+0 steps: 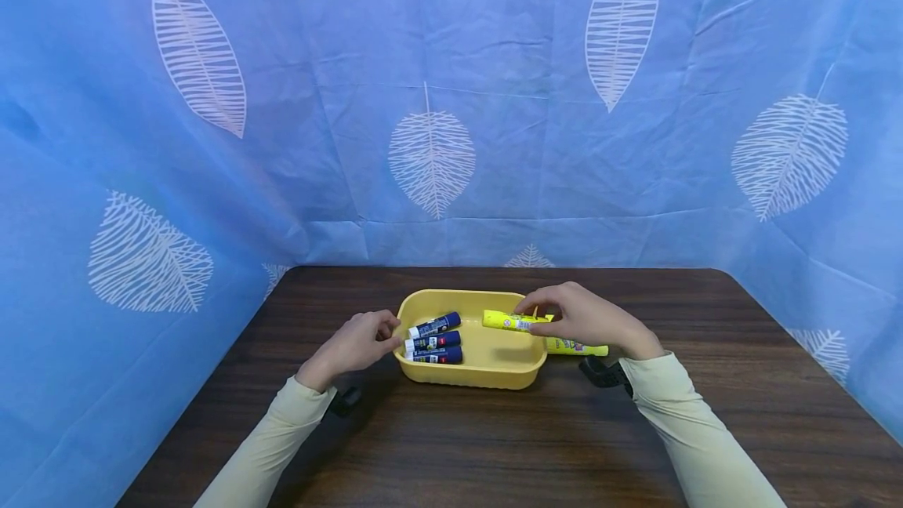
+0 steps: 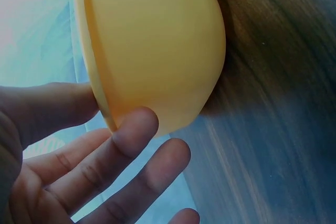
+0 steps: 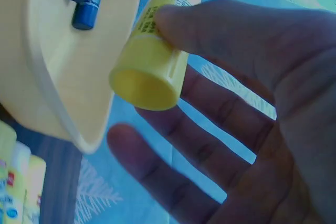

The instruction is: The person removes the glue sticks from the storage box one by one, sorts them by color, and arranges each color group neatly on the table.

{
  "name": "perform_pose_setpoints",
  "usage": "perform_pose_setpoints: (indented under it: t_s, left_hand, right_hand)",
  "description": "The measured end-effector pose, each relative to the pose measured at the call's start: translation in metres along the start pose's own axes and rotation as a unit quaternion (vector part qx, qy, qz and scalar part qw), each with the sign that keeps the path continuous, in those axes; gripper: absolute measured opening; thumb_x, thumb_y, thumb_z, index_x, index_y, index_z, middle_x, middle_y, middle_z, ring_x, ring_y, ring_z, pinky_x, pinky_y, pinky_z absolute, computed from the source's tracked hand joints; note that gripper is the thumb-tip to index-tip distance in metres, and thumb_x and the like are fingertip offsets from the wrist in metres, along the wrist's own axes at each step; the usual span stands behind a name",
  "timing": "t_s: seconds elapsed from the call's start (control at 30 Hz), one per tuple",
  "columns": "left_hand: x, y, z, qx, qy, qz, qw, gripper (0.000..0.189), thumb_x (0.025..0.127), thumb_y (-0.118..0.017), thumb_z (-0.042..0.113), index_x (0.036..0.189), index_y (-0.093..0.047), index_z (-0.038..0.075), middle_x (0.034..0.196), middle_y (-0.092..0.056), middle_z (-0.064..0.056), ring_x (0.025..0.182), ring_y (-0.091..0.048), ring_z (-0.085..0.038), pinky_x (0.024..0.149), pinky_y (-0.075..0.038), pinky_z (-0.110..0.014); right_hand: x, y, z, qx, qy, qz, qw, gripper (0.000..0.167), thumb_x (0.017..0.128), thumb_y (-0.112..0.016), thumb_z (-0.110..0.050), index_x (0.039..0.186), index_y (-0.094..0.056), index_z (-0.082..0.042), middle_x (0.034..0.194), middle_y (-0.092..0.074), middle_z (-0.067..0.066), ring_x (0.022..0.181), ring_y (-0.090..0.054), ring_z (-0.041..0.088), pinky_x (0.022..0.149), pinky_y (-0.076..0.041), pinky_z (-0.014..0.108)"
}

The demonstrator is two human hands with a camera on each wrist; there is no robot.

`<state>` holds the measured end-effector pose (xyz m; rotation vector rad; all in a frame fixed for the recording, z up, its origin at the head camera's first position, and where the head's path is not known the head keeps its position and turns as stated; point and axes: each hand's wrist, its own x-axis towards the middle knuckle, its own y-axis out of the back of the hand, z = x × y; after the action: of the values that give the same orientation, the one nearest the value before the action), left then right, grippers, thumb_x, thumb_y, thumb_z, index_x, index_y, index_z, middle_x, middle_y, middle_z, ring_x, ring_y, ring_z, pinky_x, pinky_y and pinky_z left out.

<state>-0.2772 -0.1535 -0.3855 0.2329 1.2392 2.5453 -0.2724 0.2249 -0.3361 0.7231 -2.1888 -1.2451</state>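
A yellow plastic tub (image 1: 487,376) sits on the table. My left hand (image 1: 361,342) pinches its left rim, thumb on the inner side and fingers outside, as the left wrist view shows. Over the tub's right part, my right hand (image 1: 585,315) holds a yellow glue stick (image 1: 504,321) between thumb and fingers. The right wrist view shows the hollow-looking end of this yellow tube (image 3: 149,72) facing the camera. Inside the tub's left half lie three dark blue glue sticks (image 1: 437,341) with white ends, roughly side by side.
More yellow glue sticks (image 1: 578,347) lie on the table just right of the tub, partly hidden by the right hand; several tubes (image 3: 21,182) show in the right wrist view. Dark wooden table (image 1: 451,445). Blue leaf-patterned cloth (image 1: 494,179) hangs behind and at both sides.
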Motion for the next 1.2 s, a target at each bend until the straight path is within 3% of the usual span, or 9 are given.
perform_pose_setpoints:
  t_s: [0.17, 0.5, 0.87, 1.2]
  left_hand:
    - [0.0, 0.0, 0.0, 0.006, 0.002, 0.001, 1.0, 0.028, 0.096, -0.072, 0.014, 0.121, -0.068, 0.001, 0.091, -0.07, -0.002, 0.08, -0.065, -0.019, 0.078, -0.059, -0.038]
    - [0.0, 0.002, 0.002, 0.005, 0.008, -0.003, 1.0, 0.03, 0.096, -0.073, 0.013, 0.122, -0.066, -0.001, 0.091, -0.07, -0.004, 0.077, -0.063, -0.016, 0.075, -0.059, -0.035]
    - [0.0, 0.002, 0.003, -0.005, 0.022, -0.01, 0.9997, 0.032, 0.096, -0.071, 0.012, 0.124, -0.065, -0.002, 0.089, -0.069, -0.007, 0.073, -0.061, -0.017, 0.067, -0.055, -0.031]
    - [0.001, 0.002, 0.002, -0.01, 0.022, -0.011, 0.9997, 0.034, 0.096, -0.072, 0.013, 0.126, -0.064, -0.002, 0.092, -0.07, -0.007, 0.076, -0.063, -0.018, 0.071, -0.058, -0.033]
  right_hand:
    - [-0.013, 0.01, 0.004, -0.006, -0.012, 0.007, 0.9999, 0.03, 0.095, -0.074, -0.019, 0.124, -0.072, -0.016, 0.12, -0.073, 0.0, 0.1, -0.069, 0.012, 0.079, -0.057, 0.028]
    - [-0.033, 0.023, 0.012, -0.032, -0.04, 0.027, 0.9983, 0.027, 0.093, -0.076, -0.018, 0.12, -0.074, -0.019, 0.118, -0.073, -0.002, 0.107, -0.067, 0.023, 0.081, -0.055, 0.035]
    - [-0.057, 0.029, 0.026, -0.044, -0.068, 0.022, 0.9965, 0.028, 0.093, -0.076, -0.019, 0.12, -0.073, -0.015, 0.118, -0.073, 0.0, 0.106, -0.068, 0.023, 0.082, -0.057, 0.036]
    - [-0.075, 0.026, 0.046, -0.036, -0.079, -0.002, 0.9963, 0.029, 0.091, -0.077, -0.017, 0.119, -0.071, -0.013, 0.115, -0.073, 0.003, 0.105, -0.069, 0.028, 0.08, -0.059, 0.036]
